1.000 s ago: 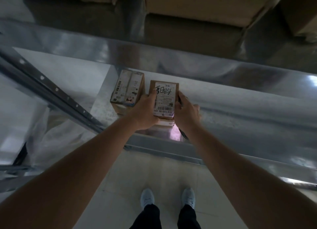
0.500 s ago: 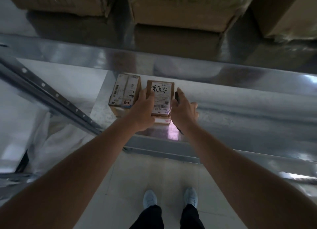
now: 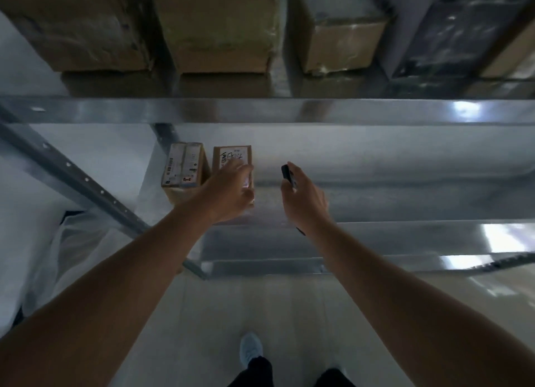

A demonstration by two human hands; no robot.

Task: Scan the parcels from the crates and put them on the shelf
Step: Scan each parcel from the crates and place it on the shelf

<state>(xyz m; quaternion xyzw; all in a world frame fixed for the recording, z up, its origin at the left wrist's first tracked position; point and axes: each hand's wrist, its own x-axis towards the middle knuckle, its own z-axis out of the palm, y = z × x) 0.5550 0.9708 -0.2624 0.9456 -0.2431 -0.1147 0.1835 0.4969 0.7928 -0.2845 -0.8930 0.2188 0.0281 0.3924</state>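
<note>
Head view: a galvanised metal shelf fills the middle of the frame, its dull silver deck catching pale glare at the right. On its left end stand 2 small cardboard parcels side by side. The parcel with handwriting on its label is the right one; just beside it on the left, with a narrow gap between them, is the parcel with the printed barcode label.

The left hand reaches over the handwritten parcel with fingers spread and only loosely bent, covering its near part; whether the fingertips touch the box cannot be told because of blur. The right hand is apart from both parcels, to their right over bare shelf, with its fingers curled round a slim dark scanner that sticks out past the thumb.

A perforated upright slants across the left. The tier above carries 4 larger cartons wrapped in film, among them a brown carton and a dark one. Below the shelf lies a pale floor, with 1 light shoe and dark trouser legs at the bottom edge. White plastic sheeting hangs at the lower left.
</note>
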